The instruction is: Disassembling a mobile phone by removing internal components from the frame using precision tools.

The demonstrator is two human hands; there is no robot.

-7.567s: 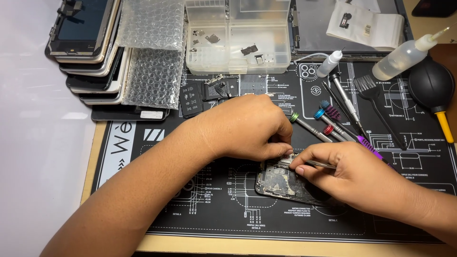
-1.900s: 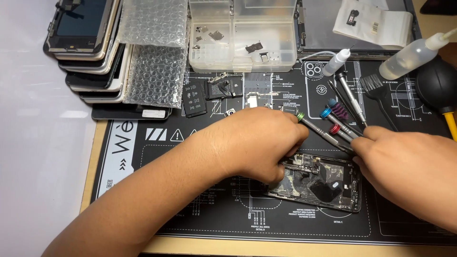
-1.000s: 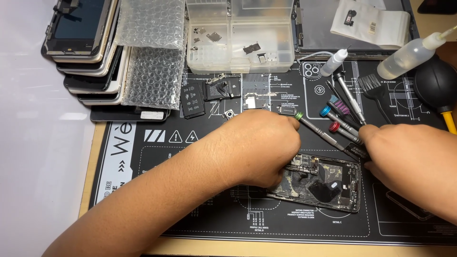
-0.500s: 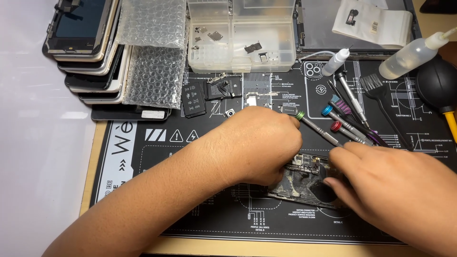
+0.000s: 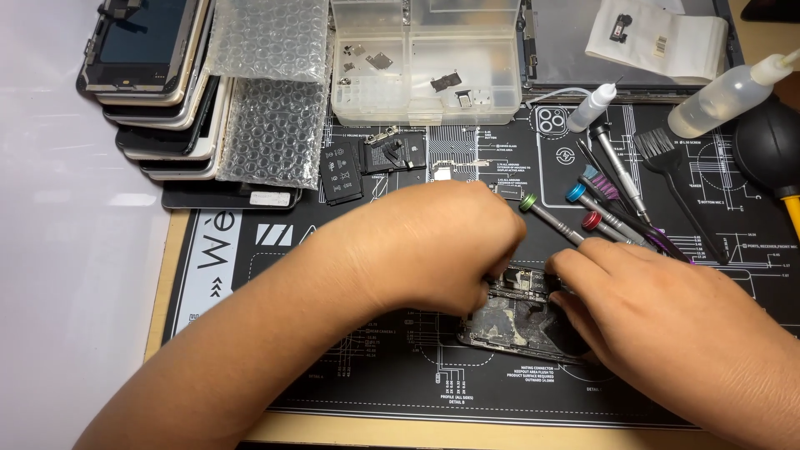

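In the head view, an opened phone body, its back off and the innards bare, lies flat on the black repair mat in the middle of the counter. The left hand rests curled over the phone's left end, knuckles up; its fingers are tucked under and hidden, so I cannot tell whether they pinch anything. The right hand lies over the phone's right end with fingertips down on the inner parts; what they clasp, if anything, is hidden too.

The phone body looks light, stiff and thin, but fragile inside: bare boards, small shields and cables that would likely tear or bend under a careless pull. It is best held by its metal rim at the long edges, kept flat, never by the inner parts.

Just behind the right hand lie several precision screwdrivers with green, blue and red caps, close enough to be knocked. Farther back stand a small dropper bottle, a larger squeeze bottle, a black brush and a black rubber air blower. A clear parts box with loose metal pieces sits at the mat's far edge, bubble wrap and a stack of phones to its left.
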